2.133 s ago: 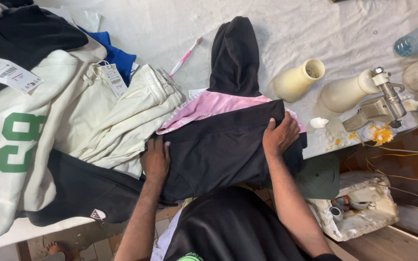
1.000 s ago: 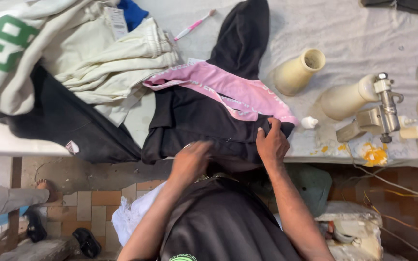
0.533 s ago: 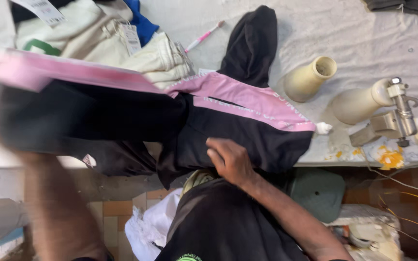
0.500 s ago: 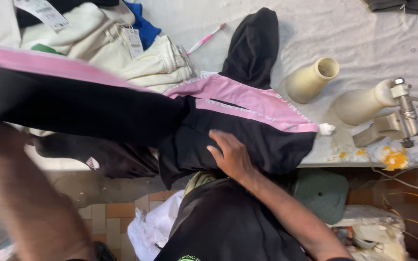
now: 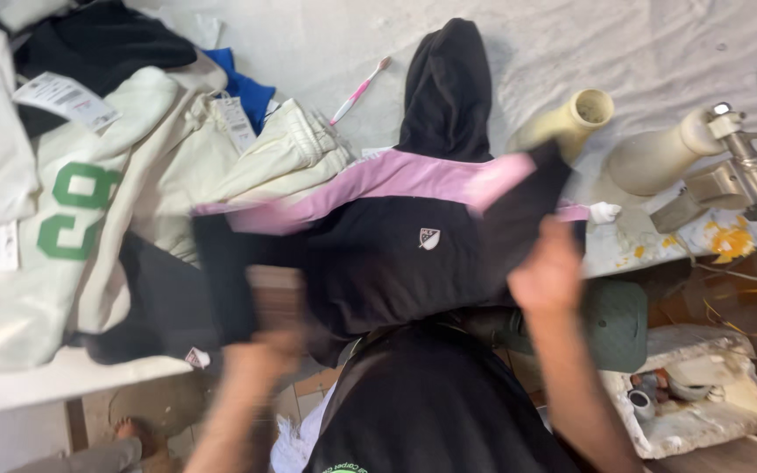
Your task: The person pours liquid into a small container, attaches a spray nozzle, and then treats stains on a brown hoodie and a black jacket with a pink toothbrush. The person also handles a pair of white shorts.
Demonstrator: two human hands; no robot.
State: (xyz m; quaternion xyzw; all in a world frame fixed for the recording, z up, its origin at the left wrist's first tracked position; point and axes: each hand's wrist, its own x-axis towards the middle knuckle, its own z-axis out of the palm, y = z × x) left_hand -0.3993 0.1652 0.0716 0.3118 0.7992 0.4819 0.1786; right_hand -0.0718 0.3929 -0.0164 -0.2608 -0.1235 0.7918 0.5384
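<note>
A single head-worn camera looks steeply down from above the person's chest, facing the counter (image 5: 641, 52) ahead. It sits close: the hoodie (image 5: 396, 245) fills the middle, the person's own torso the lower edge, and floor shows below the counter's near edge.

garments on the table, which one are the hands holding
The black hoodie with the pink band, gripped by the left hand and right hand. The cream clothes lie untouched in a pile beside it.

garment workshop | tagged clothes (image 5: 133, 175) piled on cloth-covered table (image 5: 641, 52) | thread cones (image 5: 571, 118) (cream-coloured) beside metal fixture (image 5: 738, 166)
</note>
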